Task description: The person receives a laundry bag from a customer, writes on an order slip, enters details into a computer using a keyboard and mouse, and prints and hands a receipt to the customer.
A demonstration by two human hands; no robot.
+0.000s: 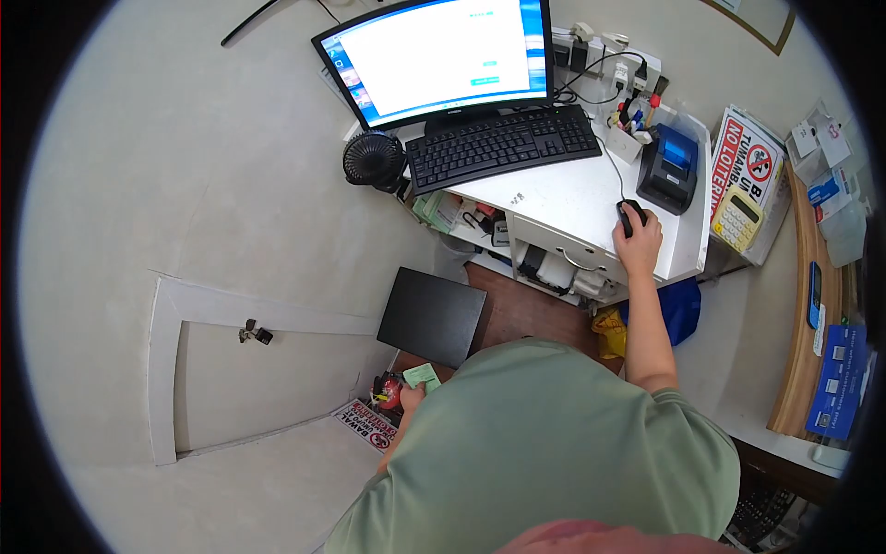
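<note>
My right hand (640,245) rests over a black computer mouse (629,220) on the right part of the white desk (563,189), fingers wrapped around it. Low at my left side, my left hand (412,397) holds a small light-green paper slip (423,376); its fingers are partly hidden. Behind the mouse, a black keyboard (503,143) lies before a lit monitor (438,60) showing a mostly white page. A black and blue device, perhaps a small printer (669,169), stands close to the mouse.
A small black fan (374,159) sits at the desk's left edge. A black square-topped box (431,316) stands on the floor to my left. Signs (748,157) and a yellow calculator (736,219) are right of the desk, near a wooden-edged counter (801,314).
</note>
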